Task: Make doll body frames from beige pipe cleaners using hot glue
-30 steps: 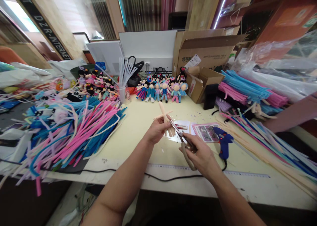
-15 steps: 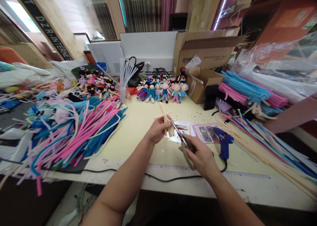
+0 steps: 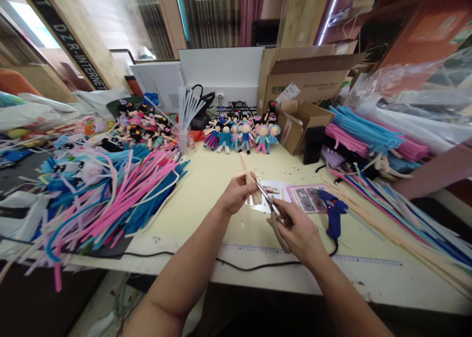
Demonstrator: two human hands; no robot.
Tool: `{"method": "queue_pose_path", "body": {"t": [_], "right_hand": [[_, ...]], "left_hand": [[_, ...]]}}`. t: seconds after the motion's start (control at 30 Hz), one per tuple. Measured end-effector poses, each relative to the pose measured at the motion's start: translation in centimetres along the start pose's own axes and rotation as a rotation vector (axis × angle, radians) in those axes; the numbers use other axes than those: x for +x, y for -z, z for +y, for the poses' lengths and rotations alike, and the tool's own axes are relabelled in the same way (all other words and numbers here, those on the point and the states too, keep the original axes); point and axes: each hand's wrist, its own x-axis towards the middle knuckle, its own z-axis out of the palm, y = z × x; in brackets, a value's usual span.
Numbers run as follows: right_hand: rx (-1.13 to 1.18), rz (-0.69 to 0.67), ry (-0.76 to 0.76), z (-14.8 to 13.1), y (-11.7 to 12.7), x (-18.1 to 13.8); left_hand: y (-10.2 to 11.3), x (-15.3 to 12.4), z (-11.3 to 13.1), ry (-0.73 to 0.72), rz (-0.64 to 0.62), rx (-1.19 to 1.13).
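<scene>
The left hand point(image 3: 236, 193) holds a beige figure point(image 3: 249, 175) of twisted stems above the middle of the counter point(image 3: 206, 199), its grip pinched around the figure's lower body, the figure tilted slightly with its top pointing to the far side. The right hand point(image 3: 300, 231) holds scissors point(image 3: 271, 210), fingers closed through the handles; the blades reach up and left to the figure's lower end, touching or just beside it. Whether the blades are parted cannot be told.

Just right of the right hand a blue glue gun point(image 3: 334, 213) stands on the counter, its cord trailing toward the near edge. A printed card point(image 3: 306, 197) lies flat between the gun and the figure. A ruler point(image 3: 361, 259) lies along the near edge.

At the left, a large heap of pink, blue and white stems point(image 3: 110, 199) covers the counter. At the far side, a row of finished dolls point(image 3: 241, 134) stands before a white board, with a second group of dolls farther left. A small open box point(image 3: 300, 123) sits right of the row, a larger box point(image 3: 306, 74) behind it. Bundles of blue and pink stems point(image 3: 368, 133) lie at the right.
</scene>
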Motion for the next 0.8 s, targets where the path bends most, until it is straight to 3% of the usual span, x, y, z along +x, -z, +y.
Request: {"method": "queue_pose_path", "body": {"t": [0.3, 0.47, 0.6, 0.8], "right_hand": [[0.050, 0.028, 0.014, 0.3, -0.3, 0.0], [-0.108, 0.048, 0.002, 0.8, -0.5, -0.2], [-0.385, -0.074, -0.069, 1.4, -1.0, -1.0], [-0.676, -0.297, -0.082, 0.2, -0.7, -2.0]], "left_hand": [[-0.5, -0.2, 0.0, 0.025, 0.024, 0.006], [0.8, 0.4, 1.0, -0.005, 0.108, 0.052], [2.3, 1.1, 1.9, -0.059, 0.284, 0.108], [2.8, 1.4, 1.6, -0.018, 0.251, 0.046]]}}
